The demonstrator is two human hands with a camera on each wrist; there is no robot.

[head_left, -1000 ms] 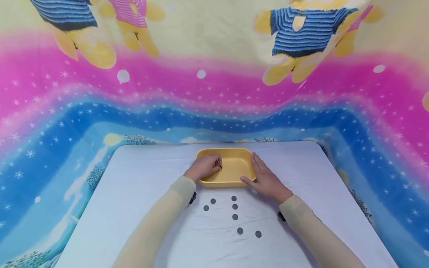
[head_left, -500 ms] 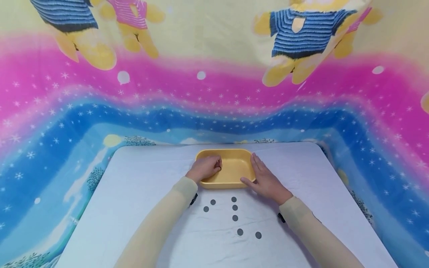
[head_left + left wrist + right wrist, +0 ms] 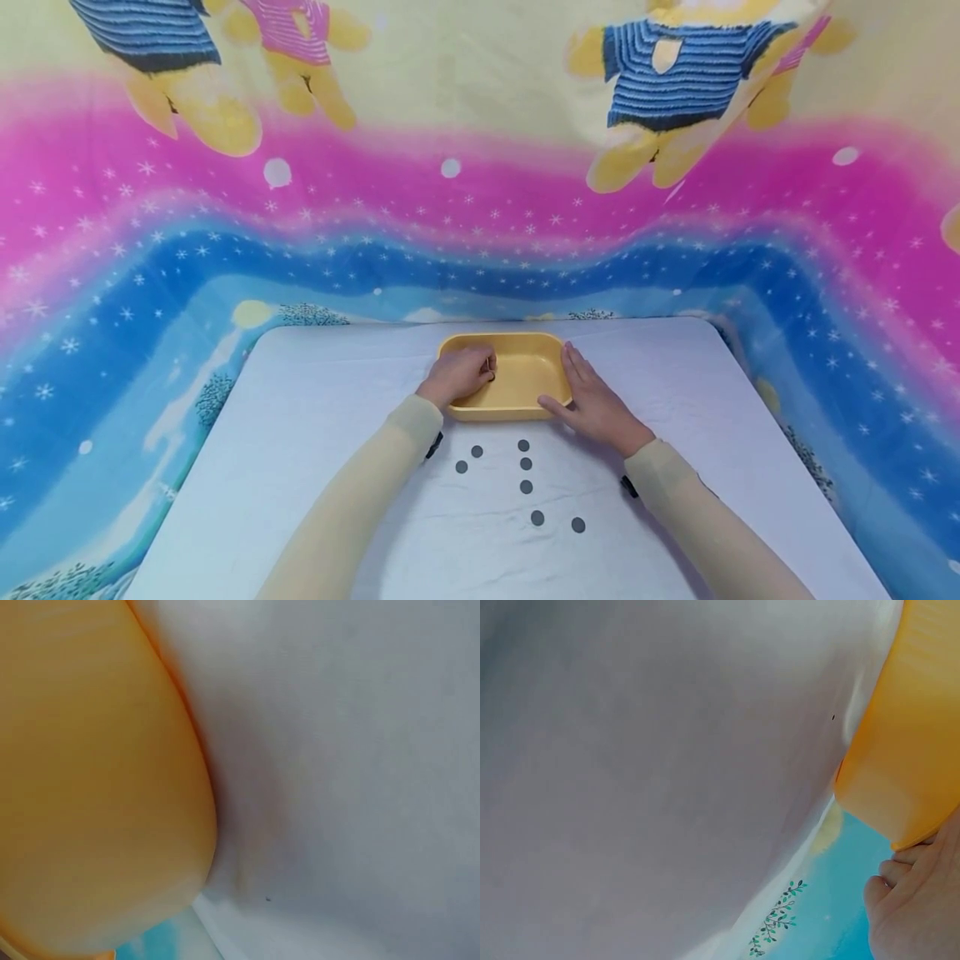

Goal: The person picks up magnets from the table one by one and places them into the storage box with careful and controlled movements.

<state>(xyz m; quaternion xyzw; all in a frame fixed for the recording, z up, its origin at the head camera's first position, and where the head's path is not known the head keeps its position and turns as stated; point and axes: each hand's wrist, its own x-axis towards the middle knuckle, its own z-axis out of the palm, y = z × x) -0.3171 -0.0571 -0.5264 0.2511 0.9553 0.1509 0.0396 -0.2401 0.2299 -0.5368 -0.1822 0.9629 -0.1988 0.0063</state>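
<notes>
A yellow rectangular tray (image 3: 528,379) stands near the table's far edge. My left hand (image 3: 461,373) reaches over its left rim, fingers curled inside it. A small dark disc (image 3: 492,378) shows at those fingertips, pinched and mostly hidden. Against the tray's right end lies my right hand (image 3: 597,406), its fingers straight along the side and its thumb at the front rim. The right wrist view has the right hand (image 3: 919,900) at the tray's rim. Only the tray's outer wall (image 3: 105,772) and the cloth show in the left wrist view.
Several flat grey discs lie on the white cloth in front of the tray: a pair (image 3: 477,452) to the left, a column (image 3: 526,464) in the middle, and another disc (image 3: 578,525) nearer the right arm. A patterned curtain (image 3: 480,258) hangs behind the table (image 3: 337,375).
Both hands hold their places at the tray. The dark disc at the left fingertips shows a slightly different edge; the discs on the cloth have not moved.
</notes>
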